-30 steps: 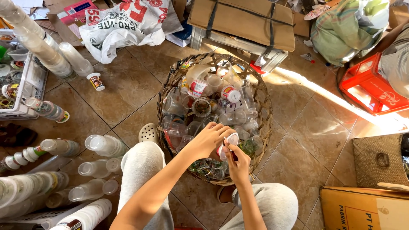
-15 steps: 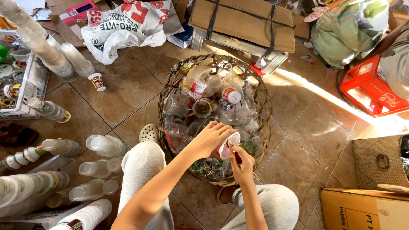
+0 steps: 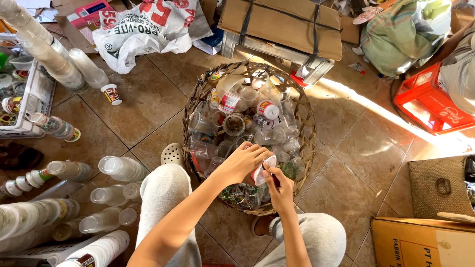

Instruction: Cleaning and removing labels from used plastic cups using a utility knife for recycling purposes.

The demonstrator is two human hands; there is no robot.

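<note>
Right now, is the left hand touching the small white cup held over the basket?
Touching. The head view shows the left hand with its fingers closed over the white cup, no gap between them, above the wicker basket.

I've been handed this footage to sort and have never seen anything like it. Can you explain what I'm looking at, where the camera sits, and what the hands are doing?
There is no machine here. The camera is worn on a person's head and looks straight down, so you see their own arms and knees above a tiled floor. Between the knees stands a round woven basket full of used clear plastic cups. The left hand grips a small white cup over the basket, and the right hand works at it with something thin and dark; what it is I cannot tell. On the left lie stacks of nested cups. Further off are a white sack, a cardboard box and a red crate.
</note>
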